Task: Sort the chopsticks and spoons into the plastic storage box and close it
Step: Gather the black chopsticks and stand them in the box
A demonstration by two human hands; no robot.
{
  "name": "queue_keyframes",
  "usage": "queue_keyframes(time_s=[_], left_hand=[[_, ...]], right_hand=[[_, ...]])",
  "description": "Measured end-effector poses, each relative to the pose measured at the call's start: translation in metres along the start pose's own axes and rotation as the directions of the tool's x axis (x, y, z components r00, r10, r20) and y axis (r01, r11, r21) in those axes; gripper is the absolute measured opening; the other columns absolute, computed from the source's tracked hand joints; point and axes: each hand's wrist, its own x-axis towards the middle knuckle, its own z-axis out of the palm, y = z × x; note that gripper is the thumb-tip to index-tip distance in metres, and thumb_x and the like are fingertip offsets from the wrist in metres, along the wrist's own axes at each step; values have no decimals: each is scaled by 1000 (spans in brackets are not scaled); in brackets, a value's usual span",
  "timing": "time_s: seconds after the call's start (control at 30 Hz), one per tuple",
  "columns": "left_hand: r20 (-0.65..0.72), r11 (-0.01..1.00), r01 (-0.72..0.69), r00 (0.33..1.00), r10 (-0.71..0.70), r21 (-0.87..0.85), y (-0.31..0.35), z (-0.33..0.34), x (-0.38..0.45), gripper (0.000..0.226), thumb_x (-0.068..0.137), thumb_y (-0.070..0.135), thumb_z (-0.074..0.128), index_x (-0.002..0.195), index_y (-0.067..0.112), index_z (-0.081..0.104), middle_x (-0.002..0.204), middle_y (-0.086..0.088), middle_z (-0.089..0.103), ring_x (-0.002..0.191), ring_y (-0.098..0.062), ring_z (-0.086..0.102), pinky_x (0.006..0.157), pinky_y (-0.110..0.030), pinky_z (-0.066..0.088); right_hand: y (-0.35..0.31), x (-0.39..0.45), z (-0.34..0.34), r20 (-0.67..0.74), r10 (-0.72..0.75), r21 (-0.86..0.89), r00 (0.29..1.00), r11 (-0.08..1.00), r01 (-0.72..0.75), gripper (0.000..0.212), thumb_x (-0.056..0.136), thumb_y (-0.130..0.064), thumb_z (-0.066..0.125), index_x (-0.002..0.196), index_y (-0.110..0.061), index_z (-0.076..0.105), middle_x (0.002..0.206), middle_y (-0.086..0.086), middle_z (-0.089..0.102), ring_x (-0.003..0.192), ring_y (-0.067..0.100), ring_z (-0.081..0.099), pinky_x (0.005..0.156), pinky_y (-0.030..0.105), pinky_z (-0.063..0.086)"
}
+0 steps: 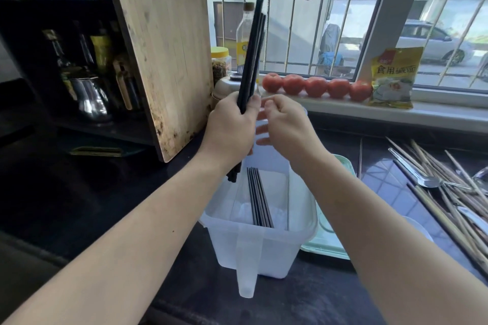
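My left hand (232, 126) grips a bundle of black chopsticks (252, 55), held nearly upright above the far end of the translucent plastic storage box (260, 250). Several more black chopsticks (260, 198) lie lengthwise inside the box. My right hand (286, 126) hovers just right of the bundle with its fingers loosely curled and nothing plainly in them. Wooden chopsticks (454, 192) and a metal spoon (422, 178) lie in a heap on the counter at the right. A pale green lid (324, 245) lies beside the box on its right.
A wooden cutting board (163, 47) leans upright at the left of my hands. A row of tomatoes (315, 86), a yellow packet (394, 78), a bottle (244, 39) and a jar (220, 63) stand along the windowsill. A dark shelf with bottles fills the far left.
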Motion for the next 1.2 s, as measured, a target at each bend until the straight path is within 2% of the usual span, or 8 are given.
queue_keyframes(time_s=[0.13, 0.3, 0.47, 0.53, 0.63, 0.77, 1.0, 1.2], left_hand=[[70, 999, 37, 997, -35, -30, 7, 1, -3, 22, 108, 30, 50, 94, 21, 64, 59, 6, 63, 43, -19, 60, 42, -28, 48], [165, 994, 93, 983, -82, -58, 7, 3, -4, 24, 106, 33, 52, 96, 20, 69, 81, -7, 75, 63, -28, 75, 55, -39, 60], [-48, 990, 125, 991, -128, -61, 1, 1, 1, 19, 108, 26, 47, 94, 23, 59, 85, -6, 76, 70, -20, 77, 62, -49, 64], [-98, 989, 110, 988, -120, -95, 0, -1, 1, 20, 108, 23, 46, 92, 21, 57, 79, -7, 73, 64, -24, 75, 59, -50, 64], [-130, 999, 8, 991, -13, -37, -2, -1, 2, 17, 107, 22, 47, 97, 13, 57, 69, -7, 66, 50, -26, 66, 52, -48, 61], [-150, 1000, -22, 988, 22, 2, -1, -1, 2, 20, 108, 22, 46, 98, 8, 56, 64, -5, 61, 42, -20, 55, 47, -42, 57], [-89, 1000, 22, 996, -22, -3, 2, 0, 0, 25, 108, 22, 46, 84, 19, 51, 66, -4, 60, 43, -16, 54, 47, -38, 57], [-63, 997, 70, 996, -69, 20, 0, 1, 1, 24, 107, 24, 49, 86, 17, 58, 69, -6, 64, 48, -18, 62, 45, -27, 50]], right_hand=[[-6, -6, -5, -12, -151, 91, 989, 984, 151, 32, 106, -28, 42, 101, -14, 70, 92, 23, 70, 71, 28, 65, 78, 58, 58], [-4, -4, -14, -97, -141, 108, 985, 983, 151, 23, 103, -23, 55, 96, -6, 68, 75, 4, 67, 56, 6, 59, 58, 27, 53], [3, 4, -14, -314, -100, 21, 944, 993, 112, 27, 104, -30, 51, 82, -18, 62, 72, -1, 60, 71, 23, 62, 76, 56, 57], [4, 3, -8, -176, -118, -238, 977, 968, 74, 30, 101, -29, 53, 73, -18, 58, 72, 4, 61, 77, 34, 67, 76, 50, 58], [6, -3, 7, 149, 91, -735, 985, 676, 48, 30, 99, -21, 53, 71, -11, 51, 74, 11, 61, 78, 34, 70, 66, 34, 54], [9, -5, 15, 245, 338, -810, 909, 586, 0, 23, 99, -12, 52, 79, -3, 56, 72, 17, 72, 53, 28, 73, 63, 36, 64], [2, -10, 13, 221, 277, -874, 935, 481, 64, 23, 97, -12, 57, 76, -9, 47, 84, 13, 66, 75, 31, 68, 65, 33, 59], [-6, -10, 5, 74, -13, -654, 997, 755, 58, 19, 86, -7, 54, 103, -8, 62, 99, 13, 66, 95, 35, 65, 76, 41, 56]])
